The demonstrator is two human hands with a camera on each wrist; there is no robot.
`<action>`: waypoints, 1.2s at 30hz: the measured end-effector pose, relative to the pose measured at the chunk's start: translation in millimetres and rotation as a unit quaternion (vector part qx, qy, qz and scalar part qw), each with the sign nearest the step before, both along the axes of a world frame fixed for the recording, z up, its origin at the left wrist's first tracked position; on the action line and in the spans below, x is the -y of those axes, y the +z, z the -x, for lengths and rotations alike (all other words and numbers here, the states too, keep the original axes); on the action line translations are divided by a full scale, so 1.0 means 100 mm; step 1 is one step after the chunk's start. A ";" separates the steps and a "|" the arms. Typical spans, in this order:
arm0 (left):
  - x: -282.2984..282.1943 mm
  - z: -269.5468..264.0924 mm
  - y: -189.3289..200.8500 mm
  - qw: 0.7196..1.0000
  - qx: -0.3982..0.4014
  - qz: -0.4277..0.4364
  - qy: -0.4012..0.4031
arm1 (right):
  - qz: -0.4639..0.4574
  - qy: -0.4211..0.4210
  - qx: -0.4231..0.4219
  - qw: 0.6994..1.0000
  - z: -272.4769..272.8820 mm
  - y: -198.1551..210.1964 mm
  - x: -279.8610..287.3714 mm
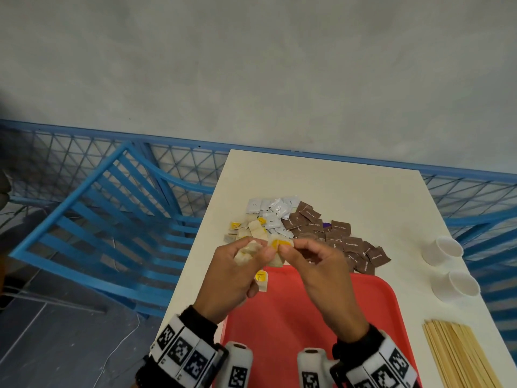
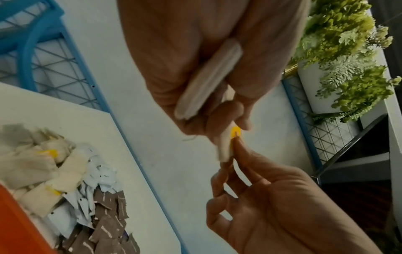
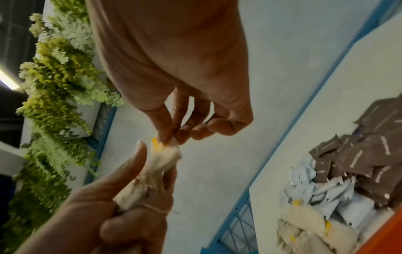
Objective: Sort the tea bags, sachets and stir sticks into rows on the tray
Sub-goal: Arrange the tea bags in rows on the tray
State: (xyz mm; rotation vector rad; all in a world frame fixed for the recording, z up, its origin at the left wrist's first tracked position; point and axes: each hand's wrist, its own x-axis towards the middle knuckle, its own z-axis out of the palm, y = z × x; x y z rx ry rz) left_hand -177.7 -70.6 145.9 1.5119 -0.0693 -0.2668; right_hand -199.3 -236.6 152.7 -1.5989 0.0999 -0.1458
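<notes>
Hands raised together above the far edge of the red tray (image 1: 363, 309). Left hand (image 1: 233, 278) fingers curled round a bunch of tea bags (image 1: 247, 252), strings trailing in the right wrist view. Right hand (image 1: 321, 273) pinches one tea bag with yellow tag (image 1: 281, 243) between thumb and forefinger, right at the left thumb tip; other right fingers loosely curled. Another tea bag (image 1: 261, 280) hangs below the left hand by the tray's far-left corner, blurred. Just beyond both hands on the counter (image 1: 363, 191): loose tea bag pile (image 1: 251, 229), white sachets (image 1: 272, 210) past it, brown sachets (image 1: 344, 242) beyond and right of the right hand. Stir sticks (image 1: 458, 357) well right of the right wrist, beside the tray. Two white cups (image 1: 447, 249) far right of the right hand. Blue chair (image 1: 112, 219) left of the left hand, off the counter.
</notes>
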 end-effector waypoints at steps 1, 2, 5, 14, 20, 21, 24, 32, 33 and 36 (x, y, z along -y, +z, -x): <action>-0.01 0.00 0.01 1.000 -0.003 -0.022 -0.012 | -0.020 -0.010 -0.001 1.000 -0.01 -0.01 0.01; -0.03 0.01 0.00 0.999 -0.009 -0.038 -0.018 | -0.030 -0.013 -0.003 0.999 -0.03 -0.02 0.02; -0.08 -0.01 -0.03 0.999 -0.014 -0.041 0.013 | -0.023 -0.002 -0.012 1.000 -0.06 -0.05 0.01; -0.08 -0.17 -0.42 0.995 -0.078 0.026 0.051 | 0.006 0.022 -0.059 0.998 -0.22 -0.36 -0.16; -0.33 -0.35 -1.13 0.962 -0.015 -0.265 0.060 | 0.123 0.003 -0.229 0.966 -0.47 -1.19 0.02; -0.35 -0.37 -1.28 0.943 0.003 -0.330 0.034 | 0.144 -0.001 -0.263 0.954 -0.50 -1.36 0.04; -0.31 -0.41 -1.60 0.889 -0.003 -0.454 -0.057 | 0.167 -0.009 -0.326 0.930 -0.57 -1.74 0.04; -0.20 -0.52 -1.72 0.797 0.001 -0.583 -0.156 | 0.247 -0.060 -0.346 0.903 -0.63 -1.97 -0.04; -0.19 -0.53 -1.71 0.793 0.003 -0.588 -0.155 | 0.264 -0.068 -0.342 0.899 -0.62 -1.98 -0.05; -0.18 -0.54 -1.69 0.791 0.005 -0.590 -0.159 | 0.276 -0.086 -0.337 0.896 -0.59 -1.97 -0.09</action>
